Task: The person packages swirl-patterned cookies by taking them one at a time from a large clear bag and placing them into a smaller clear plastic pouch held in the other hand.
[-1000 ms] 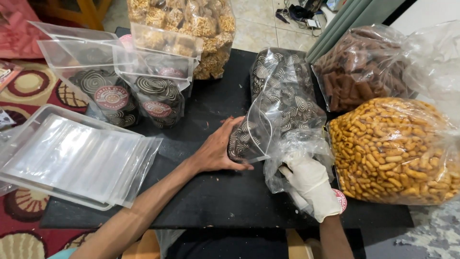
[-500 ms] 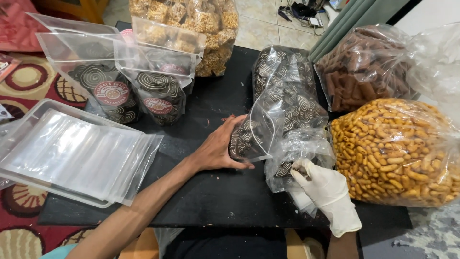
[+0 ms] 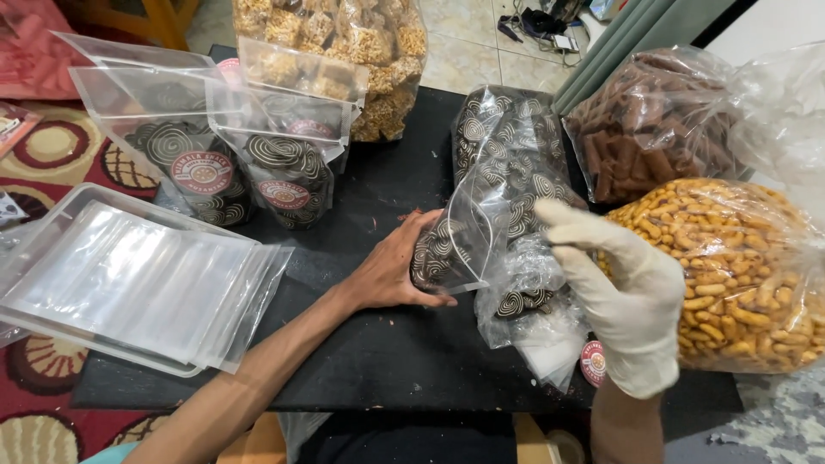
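My bare left hand (image 3: 397, 268) rests on the black table (image 3: 378, 361) and grips the lower part of a small clear pouch (image 3: 454, 245) partly filled with dark spiral cookies. My right hand (image 3: 620, 288), in a white glove, is raised beside the pouch's open top, fingers loosely curled; nothing shows between them. Behind the pouch lies a big clear bag of the same spiral cookies (image 3: 507, 159), with a crumpled part of it and a few cookies (image 3: 522, 302) under my right hand.
Filled labelled pouches of spiral cookies (image 3: 284, 176) stand at the back left. A clear tray of empty pouches (image 3: 129, 279) sits at the left. Bulk bags of yellow snack sticks (image 3: 730, 271), brown rolls (image 3: 653, 129) and puffed squares (image 3: 344, 43) ring the table.
My gloved right hand has come out of the crumpled bag and risen toward the pouch's mouth. My left hand has stayed on the pouch.
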